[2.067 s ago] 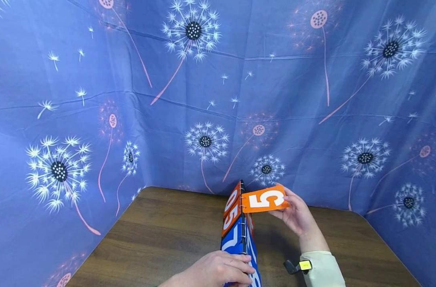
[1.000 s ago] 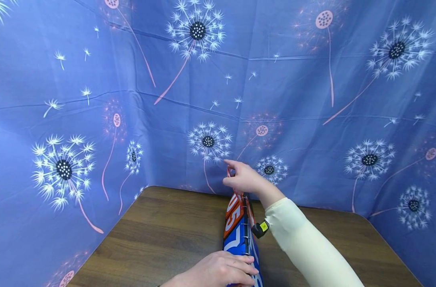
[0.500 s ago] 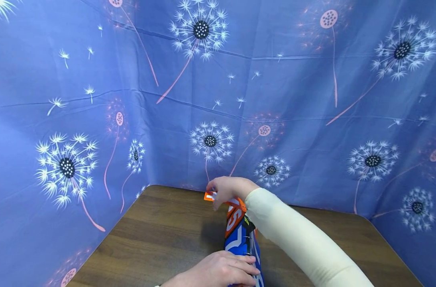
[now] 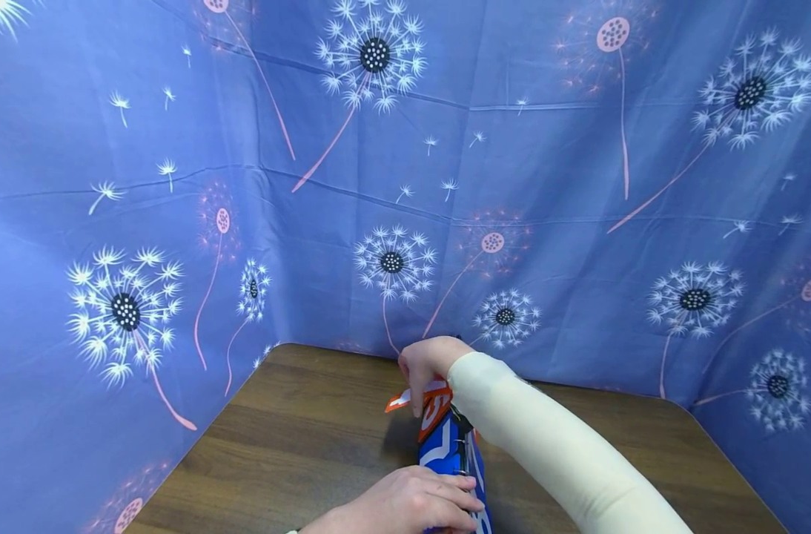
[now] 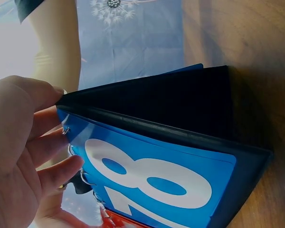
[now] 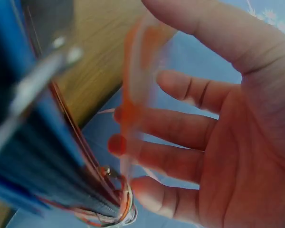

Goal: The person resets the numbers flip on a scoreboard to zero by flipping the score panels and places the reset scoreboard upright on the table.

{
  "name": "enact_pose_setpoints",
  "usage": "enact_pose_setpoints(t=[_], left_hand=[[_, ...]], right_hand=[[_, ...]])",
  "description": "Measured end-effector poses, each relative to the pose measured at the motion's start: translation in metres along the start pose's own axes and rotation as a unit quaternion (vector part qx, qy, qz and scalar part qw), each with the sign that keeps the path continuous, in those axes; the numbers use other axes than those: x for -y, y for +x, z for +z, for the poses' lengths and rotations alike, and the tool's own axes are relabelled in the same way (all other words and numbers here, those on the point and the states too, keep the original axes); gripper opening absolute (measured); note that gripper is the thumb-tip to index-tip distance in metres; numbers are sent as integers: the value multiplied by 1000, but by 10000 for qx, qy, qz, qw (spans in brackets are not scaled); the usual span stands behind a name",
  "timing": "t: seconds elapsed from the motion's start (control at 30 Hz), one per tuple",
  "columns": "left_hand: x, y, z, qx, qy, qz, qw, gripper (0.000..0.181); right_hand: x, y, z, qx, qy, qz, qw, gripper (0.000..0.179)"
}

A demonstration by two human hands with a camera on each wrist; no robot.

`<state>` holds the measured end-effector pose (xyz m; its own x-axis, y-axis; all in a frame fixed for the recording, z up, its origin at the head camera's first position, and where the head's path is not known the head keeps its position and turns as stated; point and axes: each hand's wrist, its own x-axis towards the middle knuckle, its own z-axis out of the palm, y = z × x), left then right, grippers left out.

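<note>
Flip scoreboard (image 4: 437,443): blue card (image 5: 145,172) reads 8.

Wide from the head, looking forward and down over desk (image 4: 299,423) and curtain (image 4: 545,163); in tight from each wrist, tilted, catching the very same scoreboard (image 5: 156,164).

The ring-bound flip scoreboard (image 4: 439,445) stands spread like a tent. At the scoreboard's far end, an orange card (image 4: 397,401) with white print sticks out from its left face; at its near end, a blue card (image 5: 147,168) shows a white 8.
</note>
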<state>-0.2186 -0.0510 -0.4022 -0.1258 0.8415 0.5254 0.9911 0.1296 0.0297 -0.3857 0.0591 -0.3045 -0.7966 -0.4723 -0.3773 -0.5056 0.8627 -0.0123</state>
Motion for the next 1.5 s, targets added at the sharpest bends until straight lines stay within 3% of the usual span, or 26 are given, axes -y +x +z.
enact_pose_setpoints(t=[0.1,0.3,0.4,0.53,0.67,0.83,1.0,1.07,1.17,1.3,1.4,1.5], left_hand=[[1,0,1,-12,-84,-13,10000,24],[0,1,1,12,-74,-68,9999,24],[0,1,1,19,-328,-159,9993,25],[0,1,1,82,-469,-240,9986,26],[1,2,1,117,-311,-164,9993,26],[0,3,1,309,-545,-304,9976,28],[-3,2,0,467,-925,-588,9929,30],[-3,2,0,475,-867,-567,9935,29],[-3,2,1,421,-1021,-605,9920,28],[-4,2,1,388,-986,-633,9923,28],[-3,1,2,391,-701,-553,9952,29],[-3,1,2,377,-820,-580,9942,29]], right_hand=[[-3,0,1,14,-107,127,9999,48],[-16,-4,2,-5,488,122,9987,48],[-22,-7,1,-157,728,-154,9971,39],[-37,-16,-5,-338,1323,-1050,9850,31],[-62,-32,-7,-535,2347,-1700,9556,25],[-103,-52,7,-972,3417,-1631,9205,22],[-139,-59,43,-1460,4267,-1559,8788,36],[-149,-56,65,-1597,4552,-1510,8628,39],[-153,-47,100,-1713,4854,-1324,8470,39],[-147,-31,138,-2088,5023,-973,8335,39],[-141,-22,158,-2500,5193,-615,8149,43],[-137,-17,172,-2642,5479,-282,7932,46]])
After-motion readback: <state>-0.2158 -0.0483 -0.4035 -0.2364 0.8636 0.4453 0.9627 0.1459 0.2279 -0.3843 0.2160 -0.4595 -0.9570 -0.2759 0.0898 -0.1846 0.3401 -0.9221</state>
